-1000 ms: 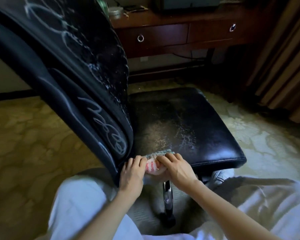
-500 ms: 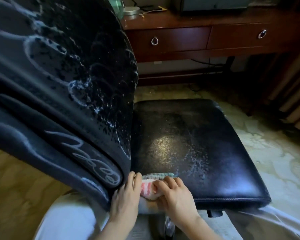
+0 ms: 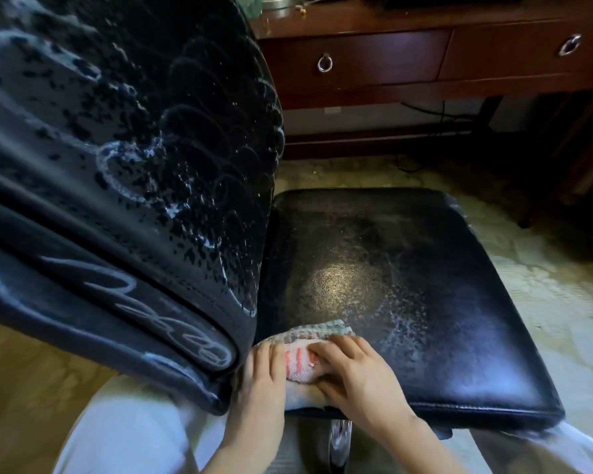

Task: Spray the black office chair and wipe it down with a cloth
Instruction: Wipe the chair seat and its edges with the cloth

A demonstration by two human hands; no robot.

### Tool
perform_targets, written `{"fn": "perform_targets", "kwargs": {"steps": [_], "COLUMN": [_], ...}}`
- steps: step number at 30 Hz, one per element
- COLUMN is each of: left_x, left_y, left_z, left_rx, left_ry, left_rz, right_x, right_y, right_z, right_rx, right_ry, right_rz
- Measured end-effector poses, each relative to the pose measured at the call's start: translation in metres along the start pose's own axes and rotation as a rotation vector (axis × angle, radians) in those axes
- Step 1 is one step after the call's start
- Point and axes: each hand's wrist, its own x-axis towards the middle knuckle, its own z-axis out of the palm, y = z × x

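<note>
The black office chair fills the view. Its backrest (image 3: 124, 172) rises at the left, marked with white swirls and drops of spray. Its seat (image 3: 391, 275) lies to the right, with fine spray specks in the middle. A pink, white and green striped cloth (image 3: 302, 357) lies on the seat's near left corner, against the backrest's base. My left hand (image 3: 261, 388) holds the cloth's left side with curled fingers. My right hand (image 3: 356, 378) grips the cloth's right side, fingers bent over it. No spray bottle is in view.
A dark wooden desk (image 3: 425, 63) with two ring-pull drawers stands behind the chair, with cables under it. Patterned beige carpet (image 3: 545, 302) surrounds the chair. The chair's chrome column (image 3: 339, 439) shows below the seat, between my light trouser legs (image 3: 124, 432).
The view has moved in closer and lower toward the seat. Both hands stay on the cloth at the seat's near corner and have slid it slightly onto the seat.
</note>
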Motion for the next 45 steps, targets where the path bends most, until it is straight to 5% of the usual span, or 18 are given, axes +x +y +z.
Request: {"fn": "perform_targets", "kwargs": {"steps": [8,20,28,37,45], "left_x": [0.022,0.146,0.269,0.384,0.351], "left_y": [0.011,0.030,0.022,0.000,0.003], "left_z": [0.010,0.034,0.076,0.117,0.108], "left_rx": [0.144,0.111,0.031,0.093,-0.059], "left_ry": [0.023,-0.176,-0.044,-0.030,0.024], "left_rz": [0.113,-0.377,-0.544,-0.508,-0.543], "right_x": [0.005,0.121,0.235,0.337,0.311], "right_y": [0.005,0.043,0.094,0.135,0.129], "right_z": [0.005,0.005,0.004,0.008,-0.001], "right_rx": [-0.050,-0.150,-0.145,-0.145,-0.065], "right_ry": [0.046,0.057,0.104,0.191,0.103], "right_rz": [0.017,0.111,0.074,0.141,0.147]}}
